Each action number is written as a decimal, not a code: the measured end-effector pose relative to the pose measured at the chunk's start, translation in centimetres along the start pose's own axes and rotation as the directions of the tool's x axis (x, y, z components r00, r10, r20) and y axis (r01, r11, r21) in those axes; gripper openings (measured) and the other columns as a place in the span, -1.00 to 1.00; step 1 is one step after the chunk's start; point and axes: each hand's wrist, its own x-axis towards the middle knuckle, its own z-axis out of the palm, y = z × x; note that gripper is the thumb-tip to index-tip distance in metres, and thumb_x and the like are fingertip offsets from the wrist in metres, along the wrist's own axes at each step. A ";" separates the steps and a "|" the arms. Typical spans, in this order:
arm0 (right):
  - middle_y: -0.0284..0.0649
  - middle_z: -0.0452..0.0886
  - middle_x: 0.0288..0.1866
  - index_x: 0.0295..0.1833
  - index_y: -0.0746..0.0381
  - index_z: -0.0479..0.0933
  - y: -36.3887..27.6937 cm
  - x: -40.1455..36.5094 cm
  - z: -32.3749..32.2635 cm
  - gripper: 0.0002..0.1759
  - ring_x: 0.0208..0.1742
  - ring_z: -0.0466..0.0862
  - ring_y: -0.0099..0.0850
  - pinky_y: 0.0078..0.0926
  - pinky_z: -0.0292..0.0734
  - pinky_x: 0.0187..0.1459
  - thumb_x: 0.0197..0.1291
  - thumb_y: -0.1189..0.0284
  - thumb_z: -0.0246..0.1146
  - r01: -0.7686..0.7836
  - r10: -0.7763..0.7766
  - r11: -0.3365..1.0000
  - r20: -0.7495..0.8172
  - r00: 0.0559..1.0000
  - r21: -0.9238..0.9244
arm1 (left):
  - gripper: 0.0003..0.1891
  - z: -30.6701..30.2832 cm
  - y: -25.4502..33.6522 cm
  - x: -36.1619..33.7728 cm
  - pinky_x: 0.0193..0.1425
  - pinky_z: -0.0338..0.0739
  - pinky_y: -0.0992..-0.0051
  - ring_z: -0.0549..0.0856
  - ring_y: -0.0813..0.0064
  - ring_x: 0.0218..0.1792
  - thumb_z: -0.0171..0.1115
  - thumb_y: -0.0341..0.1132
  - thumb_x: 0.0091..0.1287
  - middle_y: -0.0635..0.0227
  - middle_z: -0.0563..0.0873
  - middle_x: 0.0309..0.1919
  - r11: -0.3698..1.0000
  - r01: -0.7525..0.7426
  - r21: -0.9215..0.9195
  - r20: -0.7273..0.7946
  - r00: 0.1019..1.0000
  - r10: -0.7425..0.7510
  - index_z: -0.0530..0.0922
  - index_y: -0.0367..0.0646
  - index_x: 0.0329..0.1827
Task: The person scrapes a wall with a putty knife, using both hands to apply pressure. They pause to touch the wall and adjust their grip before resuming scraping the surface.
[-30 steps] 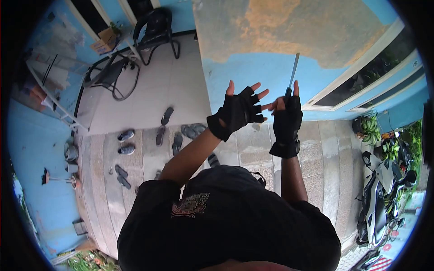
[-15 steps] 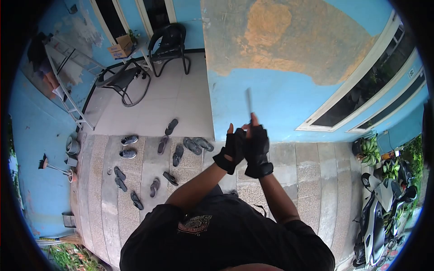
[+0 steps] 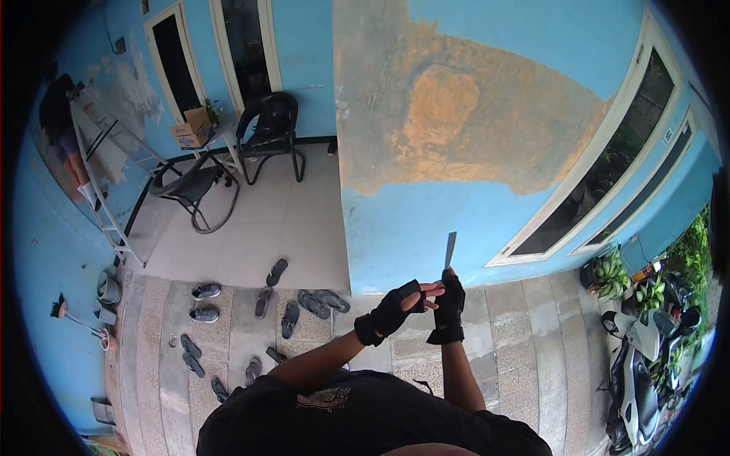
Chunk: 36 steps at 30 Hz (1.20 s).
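My right hand (image 3: 450,304), in a black fingerless glove, is closed around the low end of a scraper (image 3: 451,249). Its narrow metal blade points upward in front of the blue wall (image 3: 403,228). Beside it, my left hand (image 3: 397,310), gloved the same way, has its fingers stretched out apart towards the right glove, fingertips right at it. Nothing shows in the left hand. Higher on the wall is a large stripped patch (image 3: 502,114), grey and orange-brown, with paint around it.
Several sandals (image 3: 312,304) and a pair of shoes (image 3: 204,314) lie on the paving. Two black chairs (image 3: 270,133) and a cardboard box (image 3: 194,129) stand back left. A person (image 3: 59,118) is on a ladder (image 3: 103,190) at far left. Motorbikes (image 3: 639,380) are at right.
The view has tilted up, so the wall sits lower. My hands have moved slightly right; the left fingers have spread out and the scraper blade shows more sharply.
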 end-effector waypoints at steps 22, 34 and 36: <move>-0.41 0.59 -0.37 0.28 0.25 0.52 -9.0 7.4 17.7 -0.61 -0.43 0.54 -0.66 -0.65 0.39 -0.43 0.44 0.34 0.20 0.011 0.059 0.966 0.263 0.963 -0.259 | -0.67 -8.6 19.6 10.3 0.29 0.53 0.17 0.73 0.23 0.09 0.25 -0.41 0.23 0.21 0.74 0.09 0.163 -0.702 0.694 0.623 0.698 0.353 0.60 -0.11 0.08; -0.20 0.59 -0.46 -0.12 0.32 0.55 -19.2 16.3 19.2 -0.79 -0.44 0.58 -0.41 -0.49 0.46 -0.35 0.31 0.38 0.24 0.225 -0.054 0.944 0.558 0.828 -0.242 | -0.66 -3.3 30.6 28.1 -0.28 0.56 0.29 0.67 0.31 -0.42 0.32 0.08 0.21 0.39 0.63 -0.50 -0.389 -0.824 0.412 0.875 0.477 -0.082 0.63 -0.01 -0.42; -0.19 0.59 -0.45 -0.05 0.32 0.51 -20.2 16.1 20.1 -0.74 -0.43 0.57 -0.45 -0.52 0.45 -0.35 0.33 0.34 0.24 0.275 -0.160 0.954 0.568 0.807 -0.122 | -0.68 -3.0 31.6 29.3 -0.39 0.53 0.33 0.65 0.32 -0.53 0.32 0.07 0.21 0.38 0.62 -0.58 -0.382 -0.834 0.398 0.896 0.442 -0.033 0.63 0.03 -0.47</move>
